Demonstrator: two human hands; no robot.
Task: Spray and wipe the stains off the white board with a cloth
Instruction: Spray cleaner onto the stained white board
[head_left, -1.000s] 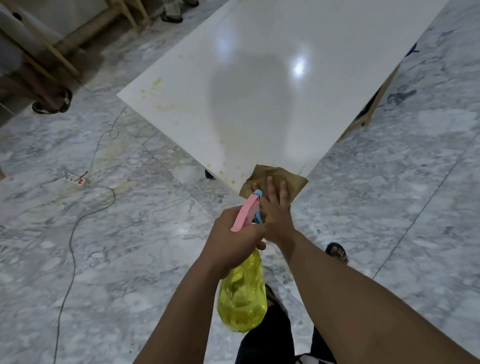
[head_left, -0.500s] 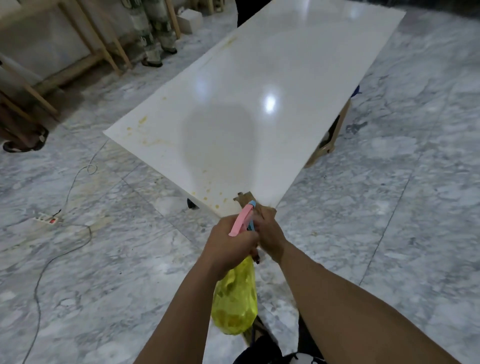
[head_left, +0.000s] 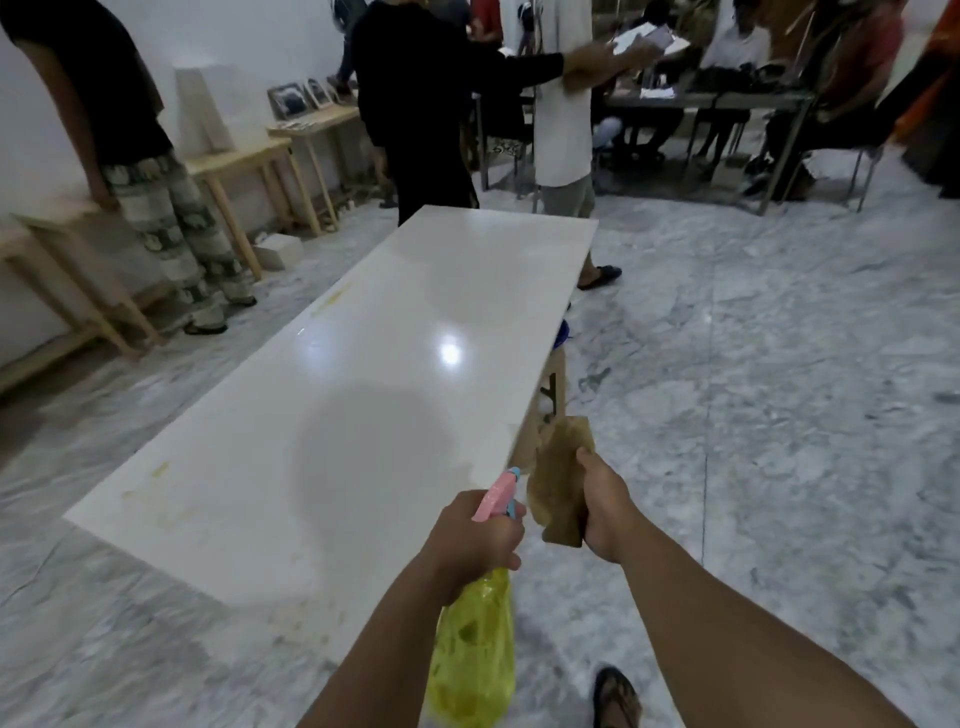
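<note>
A long glossy white board (head_left: 363, 364) stretches away from me, with yellowish stains near its left corner (head_left: 156, 473) and faint specks along the near edge. My left hand (head_left: 470, 540) grips a yellow spray bottle (head_left: 475, 654) by its pink and blue nozzle, just off the board's near right corner. My right hand (head_left: 605, 514) holds a brown cloth (head_left: 558, 480) lifted off the board, beside its right edge.
Marble floor surrounds the board. A wooden support (head_left: 545, 410) shows under its right side. Several people stand at the far end and left, near wooden benches (head_left: 244, 171). A dark table (head_left: 727, 98) with seated people is at the back right. My sandalled foot (head_left: 615, 696) is below.
The view has tilted up, showing the whole board and the room. My right hand has lifted the cloth off the board's near corner and moved it right.
</note>
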